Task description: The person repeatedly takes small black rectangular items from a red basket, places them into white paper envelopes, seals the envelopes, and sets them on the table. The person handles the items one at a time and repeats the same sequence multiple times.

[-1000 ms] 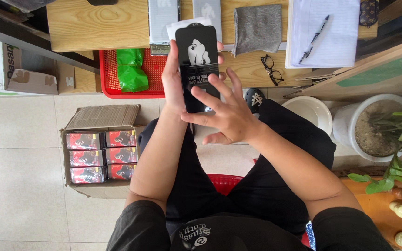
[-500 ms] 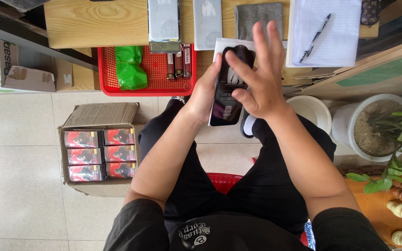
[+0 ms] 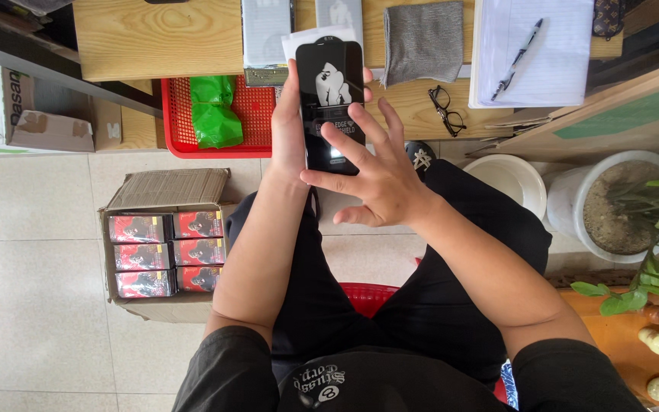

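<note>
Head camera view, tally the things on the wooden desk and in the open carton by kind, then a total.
Small red and black boxes in the cardboard carton: 6
Red mesh tray: 1
Green bag: 1
Grey cloth: 1
Eyeglasses: 1
Pen: 1
Paper pad: 1
Total: 12

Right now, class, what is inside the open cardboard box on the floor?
The cardboard box holds small red and black packages, six showing in two columns of three. Its raised flap covers the far end, so anything beneath it or under the top layer cannot be seen.
</note>
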